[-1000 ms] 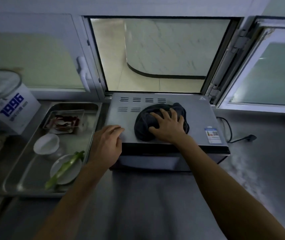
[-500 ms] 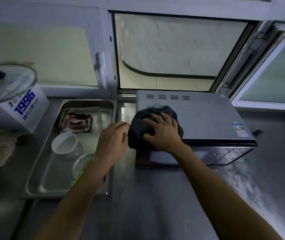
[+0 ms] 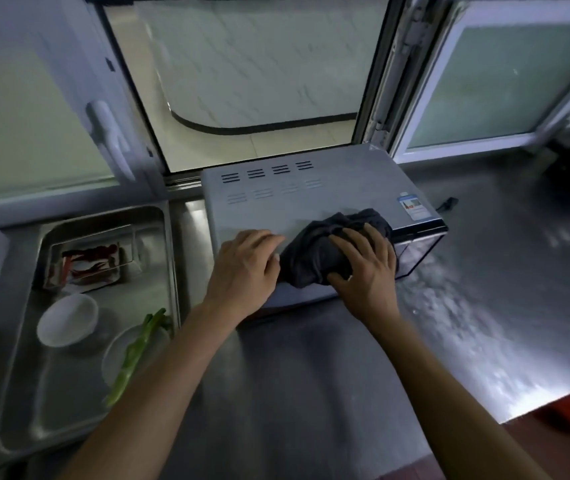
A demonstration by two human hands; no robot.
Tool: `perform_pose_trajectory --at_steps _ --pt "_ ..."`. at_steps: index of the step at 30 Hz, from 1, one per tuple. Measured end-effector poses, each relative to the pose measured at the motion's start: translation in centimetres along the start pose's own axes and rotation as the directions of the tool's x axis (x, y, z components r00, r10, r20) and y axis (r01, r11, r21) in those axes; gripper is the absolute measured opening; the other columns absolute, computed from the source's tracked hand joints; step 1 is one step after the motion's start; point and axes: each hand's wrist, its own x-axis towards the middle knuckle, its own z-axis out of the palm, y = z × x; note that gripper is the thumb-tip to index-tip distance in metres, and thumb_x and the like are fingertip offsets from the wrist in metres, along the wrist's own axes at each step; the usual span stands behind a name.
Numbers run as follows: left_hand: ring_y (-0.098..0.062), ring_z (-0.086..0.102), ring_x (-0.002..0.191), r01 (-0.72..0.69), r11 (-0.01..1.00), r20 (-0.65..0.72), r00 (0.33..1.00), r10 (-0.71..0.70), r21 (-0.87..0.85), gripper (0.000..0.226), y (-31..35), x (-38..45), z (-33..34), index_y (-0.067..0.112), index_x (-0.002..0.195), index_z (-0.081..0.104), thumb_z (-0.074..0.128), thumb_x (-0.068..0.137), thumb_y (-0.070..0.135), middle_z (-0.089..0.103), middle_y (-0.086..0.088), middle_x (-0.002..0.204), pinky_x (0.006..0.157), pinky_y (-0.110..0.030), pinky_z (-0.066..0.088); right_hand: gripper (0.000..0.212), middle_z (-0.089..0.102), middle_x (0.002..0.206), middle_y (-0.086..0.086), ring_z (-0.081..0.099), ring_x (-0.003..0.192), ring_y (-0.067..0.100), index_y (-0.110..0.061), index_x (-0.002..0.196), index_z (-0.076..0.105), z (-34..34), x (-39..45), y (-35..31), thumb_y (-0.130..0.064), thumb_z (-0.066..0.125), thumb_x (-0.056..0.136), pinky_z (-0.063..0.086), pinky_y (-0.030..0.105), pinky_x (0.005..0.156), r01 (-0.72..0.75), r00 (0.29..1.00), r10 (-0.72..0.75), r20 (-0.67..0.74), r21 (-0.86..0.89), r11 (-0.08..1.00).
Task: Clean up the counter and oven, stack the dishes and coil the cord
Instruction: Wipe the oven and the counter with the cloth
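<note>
My right hand (image 3: 366, 271) presses spread fingers on the dark cloth (image 3: 325, 251) at frame centre, atop the oven (image 3: 311, 199); my left hand (image 3: 243, 268) rests flat just left.

The right hand (image 3: 366, 271) presses a dark cloth (image 3: 314, 258) on the oven (image 3: 311, 202) top (near its front edge); the left hand (image 3: 242, 271) rests flat beside it. A tray (image 3: 34, 427) holds dishes at left.
</note>
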Motion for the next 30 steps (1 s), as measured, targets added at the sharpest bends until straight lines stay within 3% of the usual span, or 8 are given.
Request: perform_pose_trajectory --at_steps 6,10,16,19,21,26,28,30 --pt "-0.022 0.053 0.121 -0.108 0.993 0.118 0.988 0.102 0.051 0.036 4.2 2.4 2.3 0.015 0.130 0.061 0.056 0.095 0.021 0.060 0.001 0.128 0.094 -0.045 0.048 0.060 0.030 0.159 0.013 0.014 0.150 0.036 -0.019 0.143 0.051 0.9 -1.3 4.0 -0.025 0.060 0.085 0.018 0.054 0.121 -0.166 0.968 0.198 -0.156 0.196 0.966" --pt "-0.022 0.050 0.124 -0.156 0.984 0.191 0.972 0.137 0.085 0.040 7.4 4.9 3.9 0.016 0.135 0.056 0.055 0.096 0.022 0.056 0.000 0.133 0.096 -0.044 0.047 0.062 0.009 0.164 0.017 -0.001 0.152 0.036 -0.019 0.148 0.045 1.8 -1.3 5.0 -0.010 0.057 0.088 0.017 0.059 0.120 -0.300 0.896 0.394 -0.203 0.375 0.877" --pt "-0.024 0.046 0.129 -0.174 0.974 0.284 0.950 0.129 0.142 0.042 10.1 8.3 5.5 0.016 0.139 0.052 0.053 0.098 0.022 0.053 -0.003 0.140 0.101 -0.045 0.045 0.082 -0.007 0.165 0.016 -0.012 0.152 0.034 -0.016 0.158 0.020 2.4 -0.2 6.6 -0.003 0.057 0.085 0.011 0.060 0.120 -0.394 0.819 0.549 -0.167 0.531 0.750" --pt "-0.025 0.048 0.129 -0.182 0.973 0.307 0.943 0.131 0.145 0.042 11.0 9.2 6.2 0.014 0.139 0.053 0.054 0.098 0.021 0.054 -0.004 0.140 0.103 -0.047 0.045 0.084 -0.009 0.166 0.013 -0.013 0.152 0.031 -0.015 0.158 0.017 2.1 0.4 7.5 -0.003 0.055 0.084 0.008 0.055 0.122 -0.437 0.777 0.620 -0.114 0.610 0.660" --pt "-0.026 0.050 0.127 -0.189 0.971 0.313 0.940 0.135 0.147 0.041 11.5 9.4 6.8 0.013 0.137 0.054 0.056 0.097 0.020 0.055 -0.005 0.139 0.101 -0.049 0.046 0.084 -0.011 0.166 0.010 -0.014 0.152 0.027 -0.017 0.158 0.017 1.7 0.6 8.0 -0.009 0.051 0.082 0.005 0.052 0.123 -0.449 0.768 0.638 -0.059 0.661 0.601" --pt "-0.029 0.053 0.121 -0.213 0.966 0.286 0.944 0.164 0.149 0.040 11.6 9.7 7.4 0.011 0.132 0.059 0.048 0.095 0.019 0.058 -0.007 0.135 0.097 -0.050 0.048 0.079 -0.023 0.164 -0.006 -0.026 0.149 0.014 -0.031 0.159 0.010 0.9 -0.6 8.5 -0.050 0.043 0.090 -0.005 0.044 0.122 -0.372 0.830 0.558 0.020 0.766 0.525" --pt "-0.029 0.051 0.124 -0.210 0.969 0.294 0.941 0.165 0.128 0.040 11.2 9.9 7.3 0.011 0.134 0.058 0.047 0.096 0.016 0.057 -0.006 0.137 0.100 -0.050 0.047 0.081 -0.025 0.163 -0.008 -0.027 0.148 0.012 -0.036 0.158 0.009 1.1 -0.3 8.1 -0.062 0.047 0.092 -0.003 0.048 0.122 -0.402 0.805 0.592 0.038 0.768 0.498" --pt "-0.028 0.052 0.125 -0.216 0.970 0.293 0.940 0.177 0.108 0.041 10.6 9.9 7.1 0.010 0.134 0.059 0.045 0.095 0.017 0.058 -0.006 0.138 0.101 -0.052 0.046 0.081 -0.023 0.164 -0.006 -0.025 0.149 0.014 -0.036 0.158 0.012 1.4 0.3 7.3 -0.060 0.052 0.092 0.002 0.054 0.123 -0.437 0.763 0.646 0.013 0.747 0.502"
